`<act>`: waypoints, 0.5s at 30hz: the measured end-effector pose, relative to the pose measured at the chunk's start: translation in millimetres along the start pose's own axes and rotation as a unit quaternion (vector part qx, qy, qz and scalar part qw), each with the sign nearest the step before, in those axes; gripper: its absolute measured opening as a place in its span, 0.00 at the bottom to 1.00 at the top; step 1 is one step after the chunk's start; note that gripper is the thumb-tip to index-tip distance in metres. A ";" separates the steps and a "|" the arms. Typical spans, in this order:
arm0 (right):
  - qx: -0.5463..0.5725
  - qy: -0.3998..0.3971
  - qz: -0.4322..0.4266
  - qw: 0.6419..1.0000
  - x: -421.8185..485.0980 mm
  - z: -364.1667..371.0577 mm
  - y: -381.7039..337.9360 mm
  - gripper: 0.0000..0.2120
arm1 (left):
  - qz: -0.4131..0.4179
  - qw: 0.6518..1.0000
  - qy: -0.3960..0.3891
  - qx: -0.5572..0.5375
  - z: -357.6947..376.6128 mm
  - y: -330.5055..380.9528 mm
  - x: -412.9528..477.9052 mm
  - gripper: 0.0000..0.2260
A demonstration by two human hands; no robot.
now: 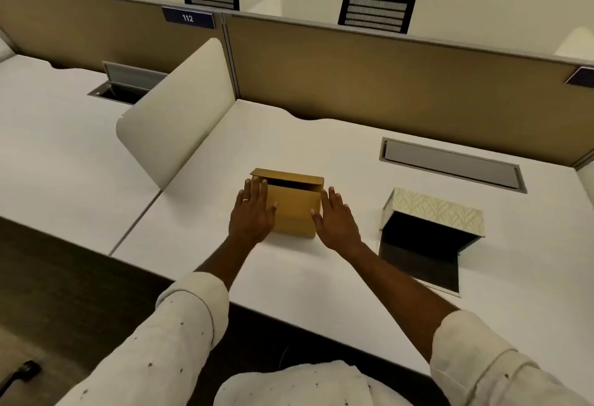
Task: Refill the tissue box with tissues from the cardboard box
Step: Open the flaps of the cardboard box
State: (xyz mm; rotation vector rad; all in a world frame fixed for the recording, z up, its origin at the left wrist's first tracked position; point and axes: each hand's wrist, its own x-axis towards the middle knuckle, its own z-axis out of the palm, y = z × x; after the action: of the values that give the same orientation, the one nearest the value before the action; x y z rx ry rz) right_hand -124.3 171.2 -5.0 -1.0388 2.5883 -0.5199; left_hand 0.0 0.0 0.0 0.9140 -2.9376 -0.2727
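Head view — cardboard box [294,209] sits between left hand [252,212] and right hand [336,222], both spread flat against its sides

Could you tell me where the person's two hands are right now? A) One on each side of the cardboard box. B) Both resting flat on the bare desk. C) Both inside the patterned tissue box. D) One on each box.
A: the left hand and right hand flank the cardboard box, fingers extended; the tissue box sits untouched to the right.

Cream sleeves [180,325] with tiny dark specks, cuffs rolled back; a ring [245,200] on the left hand [252,209].
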 end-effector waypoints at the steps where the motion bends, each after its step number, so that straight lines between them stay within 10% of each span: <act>1: -0.002 -0.001 0.003 1.000 1.1 1.8 -0.3 0.31 | -0.006 1.000 -0.002 0.003 0.1 -3.1 0.4 0.30; 15: 0.134 0.041 0.011 0.990 13.3 17.4 -15.5 0.28 | -0.071 0.965 -0.014 -0.251 2.7 -29.0 16.3 0.32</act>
State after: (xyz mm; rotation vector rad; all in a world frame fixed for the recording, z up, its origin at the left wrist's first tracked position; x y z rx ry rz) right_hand -117.1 147.6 -15.7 -0.9151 2.5061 -0.8938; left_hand 2.5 -32.3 -8.0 1.0324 -2.6173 -0.9857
